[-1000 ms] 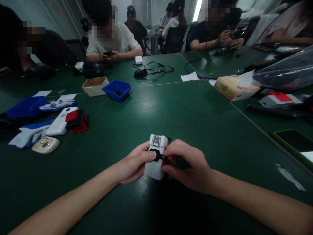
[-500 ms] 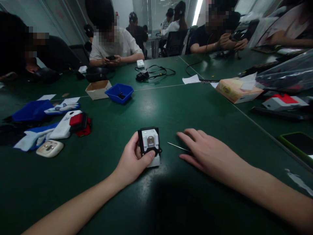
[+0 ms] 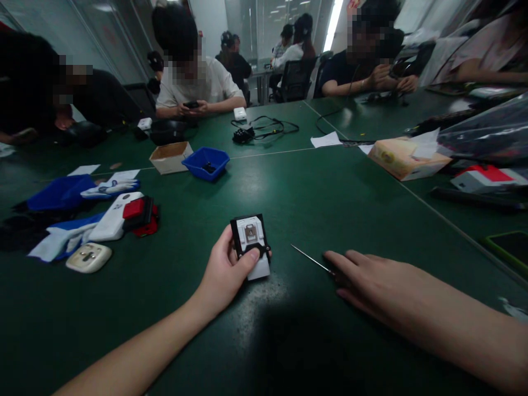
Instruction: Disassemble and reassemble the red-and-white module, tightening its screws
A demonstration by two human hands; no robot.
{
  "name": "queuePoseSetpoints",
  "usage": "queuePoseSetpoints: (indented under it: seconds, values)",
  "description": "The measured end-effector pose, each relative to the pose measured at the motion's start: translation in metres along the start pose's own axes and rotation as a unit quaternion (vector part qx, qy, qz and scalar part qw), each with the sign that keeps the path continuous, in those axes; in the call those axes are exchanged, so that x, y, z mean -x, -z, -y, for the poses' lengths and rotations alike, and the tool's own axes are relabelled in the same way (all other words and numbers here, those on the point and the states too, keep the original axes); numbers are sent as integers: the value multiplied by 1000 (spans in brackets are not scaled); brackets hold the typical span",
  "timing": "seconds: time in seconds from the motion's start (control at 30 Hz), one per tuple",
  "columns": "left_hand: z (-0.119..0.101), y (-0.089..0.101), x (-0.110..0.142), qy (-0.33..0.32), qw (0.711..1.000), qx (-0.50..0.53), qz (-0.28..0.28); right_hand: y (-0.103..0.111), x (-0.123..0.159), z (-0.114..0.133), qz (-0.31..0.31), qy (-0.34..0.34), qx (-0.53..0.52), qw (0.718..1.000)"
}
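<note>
My left hand (image 3: pixel 226 265) grips a small black and white device (image 3: pixel 252 234), its thumb pressed across the lower part and its fingers wrapped round the left side. A brownish square plate sits in the white face. To the right, my right hand (image 3: pixel 373 280) is closed over the handle of a thin screwdriver (image 3: pixel 312 259) low over the table. Its slim metal shaft points up and left toward the device, with a gap between tip and device. Most of the handle is hidden under the fingers.
A blue tray (image 3: pixel 206 163) with small dark parts stands beside a cardboard box (image 3: pixel 171 158). Gloves (image 3: pixel 68 234), a red and black device (image 3: pixel 141 215) and a cream-coloured object (image 3: pixel 89 257) lie left. A tissue box (image 3: pixel 406 158) is at right. Other people sit around the green table.
My right hand has drawn back right and toward me, and the screwdriver shaft has turned to a steeper slant, with more of it showing. The device in my left hand has tilted slightly.
</note>
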State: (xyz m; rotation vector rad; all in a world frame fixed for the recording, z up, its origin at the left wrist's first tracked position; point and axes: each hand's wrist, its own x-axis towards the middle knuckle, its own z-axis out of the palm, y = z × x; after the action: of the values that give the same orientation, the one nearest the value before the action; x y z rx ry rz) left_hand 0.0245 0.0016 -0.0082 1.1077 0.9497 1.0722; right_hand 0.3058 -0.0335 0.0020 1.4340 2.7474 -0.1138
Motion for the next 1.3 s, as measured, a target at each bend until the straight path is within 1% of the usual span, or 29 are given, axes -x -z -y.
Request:
queuePoseSetpoints:
  seconds: [0.07,0.13,0.23,0.33,0.4,0.47,0.5,0.53,0.6,0.63,0.73,0.77,0.8,0.83,0.9,0.97,1.13,1.23,1.3]
  values:
    - [-2,-1,0,0,1000,5,-4,-1,2,1,-1,23,-32,999]
    - [-3,-2,-1,-2,1000,-4,-7,-2,-3,9,-34,28,-62,997]
    - [-2,-2,-1,-13,1000,-19,-12,-2,-15,21,-122,56,-110,985]
    - [0,-1,-2,-18,999,-23,-19,2,-22,23,-230,91,-143,958]
    - [1,0,-2,-15,999,-26,-26,6,-19,19,-297,114,-140,937]
    - [0,-1,-2,-7,999,-27,-32,9,-10,14,-329,149,-132,923]
    - [0,-1,-2,-3,999,-27,-33,10,-4,13,-328,168,-126,921]
    - [-1,-2,-1,0,999,-28,-34,10,3,12,-311,189,-119,924]
    - [-1,-3,0,-1,999,-30,-34,8,17,15,-277,204,-106,933]
    - [-1,-4,1,-3,999,-31,-32,6,23,18,-271,201,-112,935]
    - [-1,-5,2,-10,999,-36,-23,2,34,26,-337,152,-152,917]
    - [0,-6,2,-12,999,-38,-20,2,35,27,-350,140,-157,913]
    - [0,-6,2,-14,999,-40,-19,4,36,26,-347,137,-155,915]
    - [0,-6,2,-14,999,-42,-19,7,35,25,-336,140,-149,919]
    - [1,-6,2,-14,999,-47,-22,13,34,21,-288,162,-131,935]
    - [1,-6,2,-13,998,-50,-26,15,32,20,-270,163,-125,941]
    - [0,-6,3,-14,998,-55,-24,3,29,31,-357,121,-148,914]
    - [-1,-6,4,-12,998,-61,-21,1,29,34,-369,126,-147,909]
    - [-2,-6,4,-11,998,-62,-19,4,30,32,-359,127,-145,913]
